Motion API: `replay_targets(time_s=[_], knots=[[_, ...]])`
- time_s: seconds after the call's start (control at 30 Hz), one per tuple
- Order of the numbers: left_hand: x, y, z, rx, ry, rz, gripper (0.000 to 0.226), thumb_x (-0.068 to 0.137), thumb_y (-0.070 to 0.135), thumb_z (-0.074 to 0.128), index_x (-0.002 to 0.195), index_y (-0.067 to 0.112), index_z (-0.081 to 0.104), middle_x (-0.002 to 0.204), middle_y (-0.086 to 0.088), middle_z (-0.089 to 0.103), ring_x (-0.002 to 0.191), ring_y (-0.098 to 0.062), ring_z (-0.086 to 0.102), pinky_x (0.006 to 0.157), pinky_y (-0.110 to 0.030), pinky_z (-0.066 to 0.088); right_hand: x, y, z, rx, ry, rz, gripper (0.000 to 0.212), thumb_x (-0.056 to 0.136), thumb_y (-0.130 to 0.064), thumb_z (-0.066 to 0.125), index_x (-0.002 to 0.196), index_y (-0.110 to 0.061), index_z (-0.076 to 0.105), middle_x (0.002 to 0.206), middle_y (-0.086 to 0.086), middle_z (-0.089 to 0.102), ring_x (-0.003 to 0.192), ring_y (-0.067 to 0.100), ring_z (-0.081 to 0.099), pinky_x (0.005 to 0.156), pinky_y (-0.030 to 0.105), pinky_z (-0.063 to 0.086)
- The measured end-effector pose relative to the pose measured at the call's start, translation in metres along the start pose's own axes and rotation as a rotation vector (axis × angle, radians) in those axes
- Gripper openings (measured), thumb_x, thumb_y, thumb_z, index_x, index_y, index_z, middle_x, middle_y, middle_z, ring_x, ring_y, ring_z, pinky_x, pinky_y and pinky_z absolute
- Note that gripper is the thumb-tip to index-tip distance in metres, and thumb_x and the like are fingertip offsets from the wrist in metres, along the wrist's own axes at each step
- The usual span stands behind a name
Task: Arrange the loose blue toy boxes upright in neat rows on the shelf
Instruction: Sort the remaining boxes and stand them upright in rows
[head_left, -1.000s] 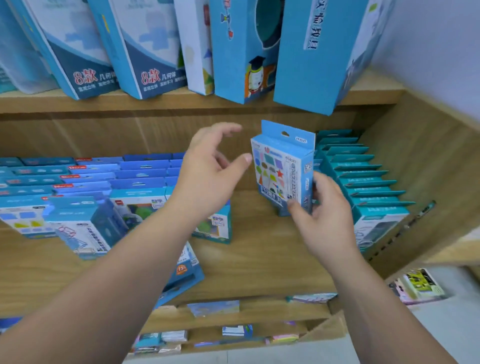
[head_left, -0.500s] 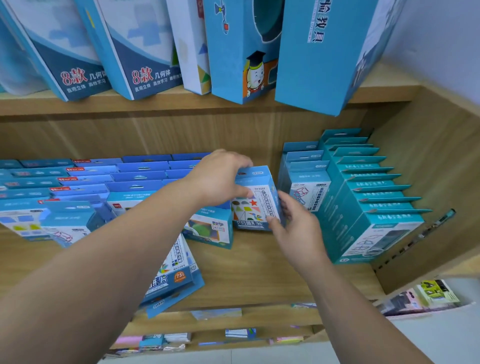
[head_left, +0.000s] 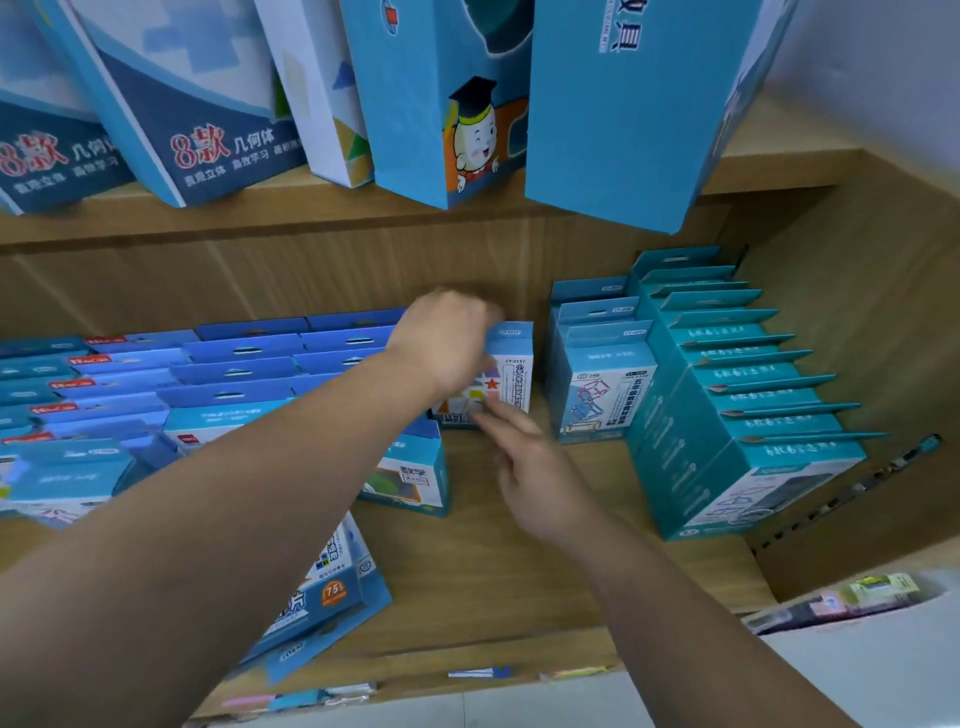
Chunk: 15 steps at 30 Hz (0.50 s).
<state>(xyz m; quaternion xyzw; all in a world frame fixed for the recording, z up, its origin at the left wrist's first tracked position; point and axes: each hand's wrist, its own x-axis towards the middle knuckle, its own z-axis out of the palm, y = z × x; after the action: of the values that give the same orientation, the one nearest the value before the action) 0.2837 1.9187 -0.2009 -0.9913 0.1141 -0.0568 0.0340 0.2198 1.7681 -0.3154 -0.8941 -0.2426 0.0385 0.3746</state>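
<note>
A small blue toy box with coloured shapes on its front (head_left: 511, 376) stands upright at the back of the wooden shelf (head_left: 467, 561). My left hand (head_left: 447, 340) grips its top and left side. My right hand (head_left: 535, 478) sits just below it, fingers spread, fingertips touching the box's lower front. Left of it run rows of upright blue boxes (head_left: 244, 364). A loose box (head_left: 410, 478) leans in front, and another flat box (head_left: 332, 592) lies at the shelf's front edge under my left forearm.
Teal boxes (head_left: 737, 395) stand in a tidy row at the right, with a short row of blue boxes (head_left: 602, 384) beside them. Large boxes (head_left: 447, 104) overhang from the shelf above. A bare strip of shelf lies between the held box and the right rows.
The shapes box went from held up in my right hand to standing at the back of the shelf; my left hand closed over its top and my right hand let go and dropped lower.
</note>
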Motion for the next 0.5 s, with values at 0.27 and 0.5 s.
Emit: replay_targets(time_s=[0.27, 0.5], knots=[[-0.039, -0.025, -0.007, -0.339, 0.229, -0.1, 0.037, 0.09, 0.023, 0.069, 0.127, 0.016, 0.067, 0.116, -0.009, 0.068, 0.104, -0.029, 0.063, 0.087, -0.034, 0.048, 0.028, -0.002, -0.001, -0.099, -0.06, 0.043, 0.078, 0.093, 0.001, 0.049, 0.158, -0.036, 0.024, 0.168, -0.015, 0.006, 0.146, 0.022, 0.035, 0.11, 0.038, 0.043], [-0.123, -0.05, -0.005, -0.378, 0.135, -0.055, 0.047, 0.079, 0.043, 0.055, 0.115, 0.019, 0.074, 0.108, 0.004, 0.072, 0.101, -0.021, 0.058, 0.087, -0.03, 0.045, 0.032, 0.0, -0.001, 0.038, -0.136, 0.106, 0.064, 0.103, -0.012, 0.048, 0.157, -0.037, 0.027, 0.167, -0.02, 0.005, 0.147, 0.0, 0.018, 0.109, 0.015, 0.017]])
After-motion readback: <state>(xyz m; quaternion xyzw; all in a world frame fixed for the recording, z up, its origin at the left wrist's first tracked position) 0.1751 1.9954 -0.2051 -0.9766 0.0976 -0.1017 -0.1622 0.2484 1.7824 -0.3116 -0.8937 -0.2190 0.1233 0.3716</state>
